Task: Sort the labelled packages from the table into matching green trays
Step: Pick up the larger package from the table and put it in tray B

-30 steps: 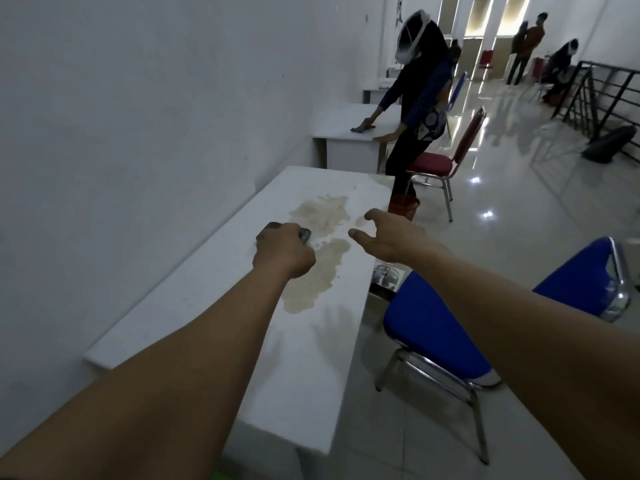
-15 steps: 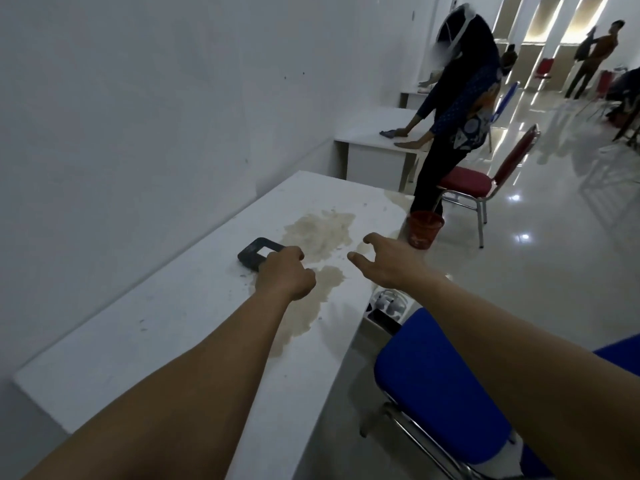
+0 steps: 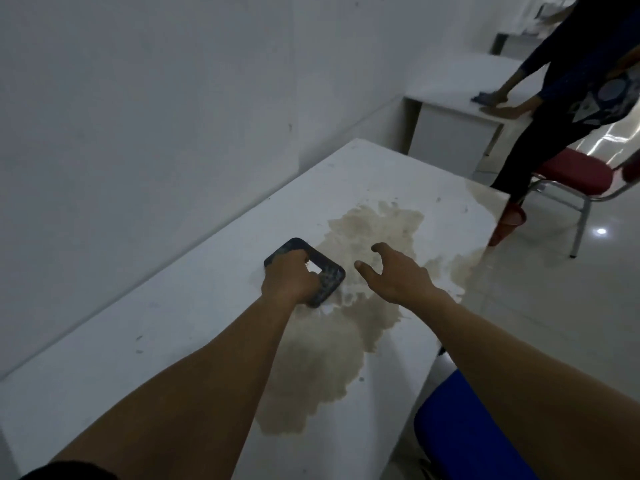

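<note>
A dark flat package (image 3: 329, 277) with a white label lies on the white table (image 3: 180, 327), at the edge of a brownish stain (image 3: 367, 237). My left hand (image 3: 289, 282) rests on top of the package with its fingers curled over it. Just to the right, my right hand (image 3: 394, 275) hovers over the stain with fingers spread and nothing in it. No green tray is in view.
The white wall runs along the table's left side. A blue chair (image 3: 464, 431) stands at the table's right edge. Further back a person (image 3: 568, 95) leans on another white table (image 3: 460, 81), beside a red chair (image 3: 571, 174) and a red bucket (image 3: 507, 223).
The view has closed in on the table. The package has slid right to the edge of the stain under my left hand. My right hand has come over the table beside it.
</note>
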